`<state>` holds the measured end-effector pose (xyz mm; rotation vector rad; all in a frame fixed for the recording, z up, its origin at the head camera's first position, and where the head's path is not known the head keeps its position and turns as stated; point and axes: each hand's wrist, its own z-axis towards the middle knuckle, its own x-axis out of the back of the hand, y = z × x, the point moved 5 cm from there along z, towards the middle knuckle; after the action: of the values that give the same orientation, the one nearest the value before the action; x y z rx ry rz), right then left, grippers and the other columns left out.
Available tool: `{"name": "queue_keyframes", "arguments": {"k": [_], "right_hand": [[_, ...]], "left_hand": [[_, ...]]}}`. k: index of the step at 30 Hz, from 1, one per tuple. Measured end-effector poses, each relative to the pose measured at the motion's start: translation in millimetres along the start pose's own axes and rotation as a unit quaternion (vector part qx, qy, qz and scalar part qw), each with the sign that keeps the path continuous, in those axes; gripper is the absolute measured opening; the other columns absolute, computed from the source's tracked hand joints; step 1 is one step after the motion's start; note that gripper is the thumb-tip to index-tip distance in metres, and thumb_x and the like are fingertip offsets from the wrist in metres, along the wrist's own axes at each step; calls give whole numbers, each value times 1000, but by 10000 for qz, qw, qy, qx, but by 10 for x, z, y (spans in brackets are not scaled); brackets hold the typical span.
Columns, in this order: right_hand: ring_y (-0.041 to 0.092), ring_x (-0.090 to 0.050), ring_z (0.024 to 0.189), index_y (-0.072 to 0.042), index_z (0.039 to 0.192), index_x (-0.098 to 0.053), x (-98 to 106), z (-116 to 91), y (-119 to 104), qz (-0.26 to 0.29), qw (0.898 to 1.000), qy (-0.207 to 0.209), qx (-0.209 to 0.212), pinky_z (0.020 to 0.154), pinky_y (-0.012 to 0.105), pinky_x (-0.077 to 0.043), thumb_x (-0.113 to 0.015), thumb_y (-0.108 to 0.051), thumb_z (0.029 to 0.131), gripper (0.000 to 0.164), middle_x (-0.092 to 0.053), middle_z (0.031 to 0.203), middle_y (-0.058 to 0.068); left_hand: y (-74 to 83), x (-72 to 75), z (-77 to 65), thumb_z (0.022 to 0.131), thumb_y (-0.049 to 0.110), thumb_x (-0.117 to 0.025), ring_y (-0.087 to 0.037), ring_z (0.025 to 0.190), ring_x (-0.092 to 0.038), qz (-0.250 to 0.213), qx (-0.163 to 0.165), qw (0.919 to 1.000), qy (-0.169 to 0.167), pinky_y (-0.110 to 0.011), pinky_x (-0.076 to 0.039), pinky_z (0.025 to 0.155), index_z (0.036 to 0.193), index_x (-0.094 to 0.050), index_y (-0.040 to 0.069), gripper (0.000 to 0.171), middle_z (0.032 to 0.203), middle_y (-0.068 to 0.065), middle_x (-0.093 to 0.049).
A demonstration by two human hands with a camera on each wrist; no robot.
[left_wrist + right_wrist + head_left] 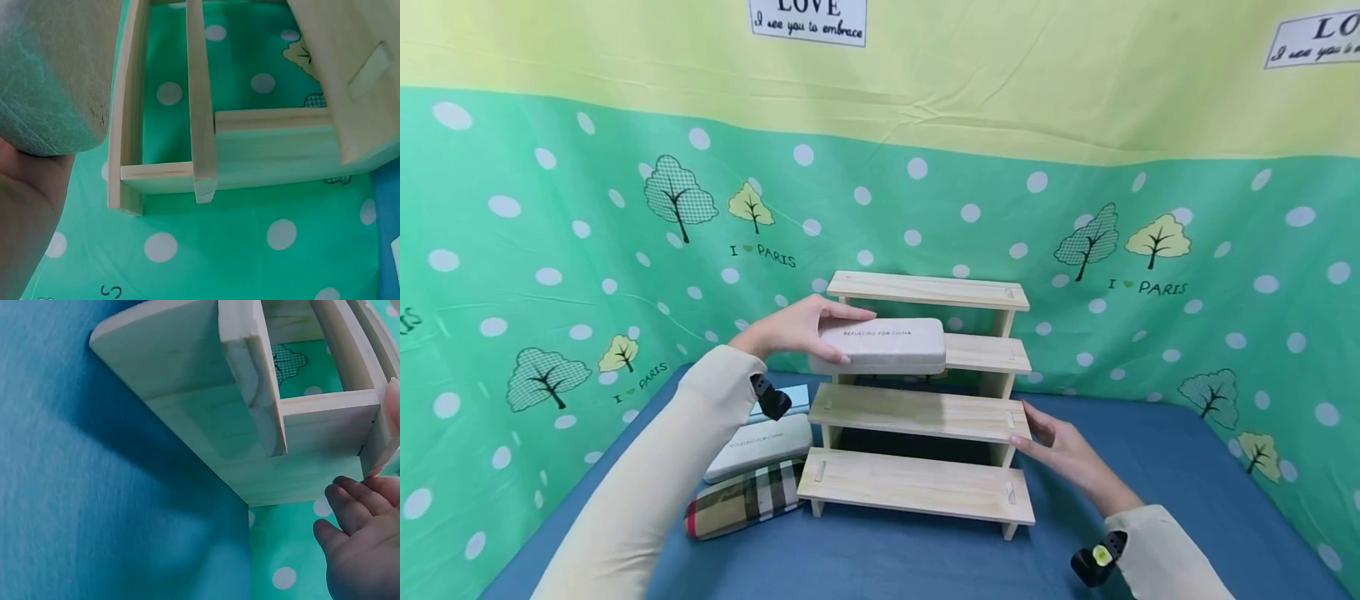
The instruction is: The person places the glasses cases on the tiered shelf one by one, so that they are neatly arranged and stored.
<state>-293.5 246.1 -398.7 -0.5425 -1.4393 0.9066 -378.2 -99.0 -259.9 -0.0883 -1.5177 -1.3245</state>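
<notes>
The left hand (801, 327) grips the left end of a pale grey case (891, 350), thumb along the front and fingers over the top. The case is level, with its printed face up, in front of the left part of the third board from the bottom of a wooden shelf (917, 414). Contact between case and board cannot be determined. The right hand (1067, 450) pinches the right end of the second board from the bottom, thumb at the front corner and fingers at the rear.

The four-board shelf stands on a blue tabletop (880, 562), toward its back edge. Between the shelf and the tabletop's left edge, three items lie in order from back to front: a light-blue box (797, 398), a whitish case (763, 444) and a plaid case (748, 498). The left sleeve (658, 467) partly covers the box.
</notes>
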Motion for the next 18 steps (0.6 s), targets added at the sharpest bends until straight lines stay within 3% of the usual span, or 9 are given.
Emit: {"name": "queue_keyframes", "arguments": {"k": [7,18], "right_hand": [[44,-31,132,7,146,-22,26,23,43,208,9998,-21,-11,101,55,-32,-60,-31,92,76,-28,147,27],[43,-40,128,8,146,-21,7,46,90,452,9987,-213,-82,98,51,-38,-59,-29,93,75,-32,145,29]], "left_hand": [[10,109,233,71,21,-80,-19,103,-53,252,140,9995,151,-35,-41,90,134,-55,12,69,132,-9,-56],[69,159,561,74,21,-79,-20,118,-51,254,167,9995,-61,-39,-38,100,136,-51,10,69,137,-9,-52]]}}
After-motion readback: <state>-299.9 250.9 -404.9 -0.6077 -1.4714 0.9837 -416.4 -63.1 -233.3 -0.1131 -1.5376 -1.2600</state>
